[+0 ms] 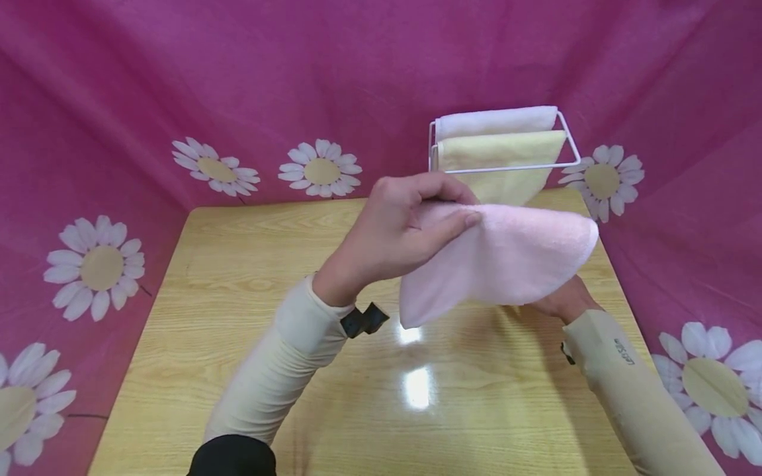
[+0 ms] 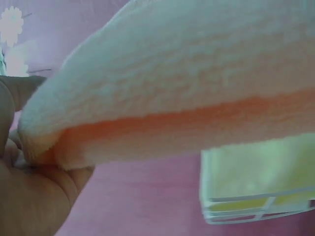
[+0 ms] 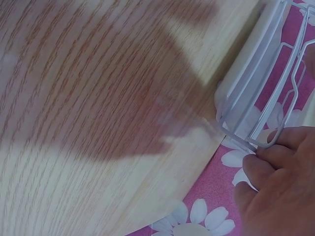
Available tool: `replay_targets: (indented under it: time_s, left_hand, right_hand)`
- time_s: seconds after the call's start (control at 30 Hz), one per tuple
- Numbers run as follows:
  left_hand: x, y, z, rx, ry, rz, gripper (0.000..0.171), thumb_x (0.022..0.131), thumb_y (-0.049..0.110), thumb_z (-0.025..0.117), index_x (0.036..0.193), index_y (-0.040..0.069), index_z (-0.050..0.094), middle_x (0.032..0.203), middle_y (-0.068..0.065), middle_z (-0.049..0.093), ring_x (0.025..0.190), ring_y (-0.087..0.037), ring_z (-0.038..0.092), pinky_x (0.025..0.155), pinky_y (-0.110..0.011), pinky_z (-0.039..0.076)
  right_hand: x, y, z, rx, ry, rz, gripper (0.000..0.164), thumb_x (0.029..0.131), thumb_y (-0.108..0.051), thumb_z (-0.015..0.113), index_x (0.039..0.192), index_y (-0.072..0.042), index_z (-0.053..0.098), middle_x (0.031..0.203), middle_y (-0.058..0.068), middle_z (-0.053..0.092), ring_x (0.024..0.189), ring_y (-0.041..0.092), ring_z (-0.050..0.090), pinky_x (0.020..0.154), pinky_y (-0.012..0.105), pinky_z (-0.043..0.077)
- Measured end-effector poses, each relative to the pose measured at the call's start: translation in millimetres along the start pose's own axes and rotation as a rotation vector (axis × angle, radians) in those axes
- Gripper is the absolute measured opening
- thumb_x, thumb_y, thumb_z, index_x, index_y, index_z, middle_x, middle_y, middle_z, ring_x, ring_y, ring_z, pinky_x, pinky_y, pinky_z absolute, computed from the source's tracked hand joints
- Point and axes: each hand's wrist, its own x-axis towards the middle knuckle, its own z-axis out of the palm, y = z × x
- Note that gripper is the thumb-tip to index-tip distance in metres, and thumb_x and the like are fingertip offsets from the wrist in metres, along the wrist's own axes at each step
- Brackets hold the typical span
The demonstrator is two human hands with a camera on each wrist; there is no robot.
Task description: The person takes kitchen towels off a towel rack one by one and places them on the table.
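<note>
My left hand [image 1: 399, 228] pinches a folded pink towel [image 1: 512, 251] between thumb and fingers, high over the table. In the left wrist view the towel's fold [image 2: 197, 69] spreads across the picture. Behind it stands a white wire towel rack [image 1: 573, 142], with a white towel [image 1: 497, 121] over its rear bar and a pale yellow towel [image 1: 506, 151] in front of that. The pink towel partly hides my right hand [image 1: 559, 301] in the head view. Seen from the right wrist, the right hand's curled fingers [image 3: 258, 169] grip the rack's lower wire end.
The wooden table [image 1: 250, 264] reaches back to a pink curtain [image 1: 357, 73] printed with white daisies. More of the same curtain hangs along both sides. The rack stands at the table's back right.
</note>
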Motion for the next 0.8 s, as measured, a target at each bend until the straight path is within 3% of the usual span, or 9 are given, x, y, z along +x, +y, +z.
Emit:
replay_targets:
  time_s: [0.1,0.17,0.23,0.3,0.4,0.47,0.53,0.67,0.8]
  left_hand:
    - [-8.7,-9.3,6.2,-0.027,-0.043,-0.019,0.008,0.088,0.008,0.076,0.093,0.002,0.075,0.087,0.000,0.072,0.080,-0.004,0.063,0.075,-0.025,0.051]
    - [-14.3,-15.7,10.7,-0.039,-0.068,-0.031,0.007,0.088,0.007,0.076,0.093,0.003,0.075,0.087,0.001,0.072,0.080,-0.004,0.063,0.075,-0.025,0.051]
    - [-19.1,-21.9,15.4,-0.047,-0.088,-0.046,0.006,0.088,0.008,0.076,0.093,0.004,0.075,0.087,0.002,0.072,0.080,-0.004,0.063,0.075,-0.025,0.050]
    - [-23.2,-28.3,19.9,-0.048,-0.103,-0.055,0.006,0.088,0.008,0.076,0.093,0.004,0.075,0.087,0.003,0.072,0.080,-0.004,0.063,0.075,-0.025,0.050]
    - [-28.2,-38.2,26.2,-0.052,-0.126,-0.068,0.005,0.088,0.007,0.076,0.093,0.005,0.075,0.087,0.003,0.071,0.080,-0.003,0.062,0.075,-0.024,0.050]
    - [-31.7,-44.5,29.4,-0.045,-0.136,-0.078,0.005,0.088,0.008,0.076,0.092,0.005,0.075,0.087,0.003,0.072,0.080,-0.003,0.062,0.075,-0.024,0.050]
    - [-36.2,-50.5,32.2,-0.038,-0.144,-0.102,0.004,0.089,0.009,0.076,0.092,0.006,0.075,0.087,0.003,0.072,0.080,-0.003,0.063,0.075,-0.024,0.050]
    - [-47.1,-62.3,36.6,-0.021,-0.154,-0.163,0.004,0.090,0.011,0.075,0.093,0.008,0.076,0.090,0.004,0.072,0.083,-0.003,0.062,0.078,-0.023,0.049]
    - [-54.7,-74.3,40.2,-0.014,-0.156,-0.189,0.005,0.090,0.011,0.075,0.094,0.008,0.076,0.092,0.003,0.073,0.085,-0.003,0.063,0.079,-0.023,0.049]
  right_hand:
    - [-3.1,2.4,1.3,0.105,0.085,-0.036,0.057,0.080,-0.023,0.079,0.121,0.009,0.055,0.116,0.027,0.060,0.107,0.042,0.056,0.099,0.060,0.041]
    - [-4.2,4.2,2.3,0.163,0.135,-0.118,0.070,0.073,-0.011,0.084,0.132,0.009,0.052,0.129,0.029,0.056,0.118,0.044,0.053,0.105,0.059,0.036]
    - [-4.7,5.2,2.2,0.161,0.147,-0.218,0.082,0.075,-0.002,0.081,0.146,0.009,0.041,0.146,0.031,0.043,0.133,0.046,0.041,0.112,0.058,0.027]
    - [-5.2,5.2,1.3,0.068,0.125,-0.280,0.081,0.084,0.004,0.069,0.153,0.010,0.027,0.157,0.031,0.026,0.143,0.048,0.025,0.116,0.058,0.018]
    - [-5.3,5.0,-0.8,-0.173,0.073,-0.305,0.067,0.096,0.005,0.049,0.155,0.010,0.018,0.160,0.031,0.018,0.147,0.046,0.016,0.117,0.058,0.012]
    - [-3.7,5.3,-1.3,-0.255,0.041,-0.299,0.063,0.099,0.001,0.046,0.155,0.010,0.017,0.160,0.030,0.017,0.148,0.045,0.015,0.117,0.058,0.011]
    - [-0.9,6.6,-1.0,-0.251,0.020,-0.281,0.066,0.099,-0.005,0.049,0.155,0.011,0.017,0.160,0.031,0.016,0.148,0.045,0.014,0.118,0.057,0.009]
    - [4.9,6.9,1.0,-0.121,-0.007,-0.213,0.072,0.101,-0.020,0.051,0.156,0.008,0.014,0.162,0.028,0.010,0.149,0.043,0.010,0.119,0.055,0.005]
    - [9.0,4.2,1.0,-0.106,-0.014,-0.157,0.079,0.101,-0.036,0.051,0.158,0.005,0.013,0.164,0.025,0.008,0.150,0.041,0.009,0.119,0.056,0.005]
